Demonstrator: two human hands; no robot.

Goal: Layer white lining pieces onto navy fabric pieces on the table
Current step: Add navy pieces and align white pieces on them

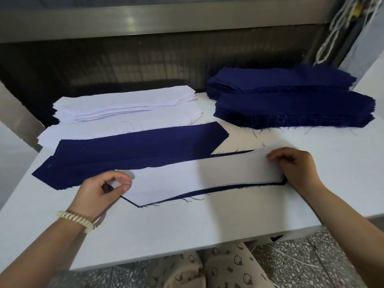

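A long white lining piece (pixel 197 177) lies on a navy fabric piece (pixel 207 191) near the front edge of the worktop (pixel 187 231), about midway between its left and right sides. Its long axis runs left to right, roughly along that front edge, with the right end sitting a little farther back than the left. Both ends are cut at an angle, and the left end comes to a corner that points toward the front edge. Only a thin navy border shows along the front side of the lining and at its right tip. The left hand (pixel 101 190) has curled fingers and pinches the left end of the lining between thumb and fingers; a pale coiled bracelet (pixel 74 220) sits on that wrist. The right hand (pixel 295 165) has bent fingers on the right end, gripping it at the corner. Just behind, two loose navy pieces (pixel 135 146) lie overlapping, with the same left-to-right axis. A stack of white lining (pixel 124 107) sits at the back left corner, and two navy stacks (pixel 291 100) sit at the back right
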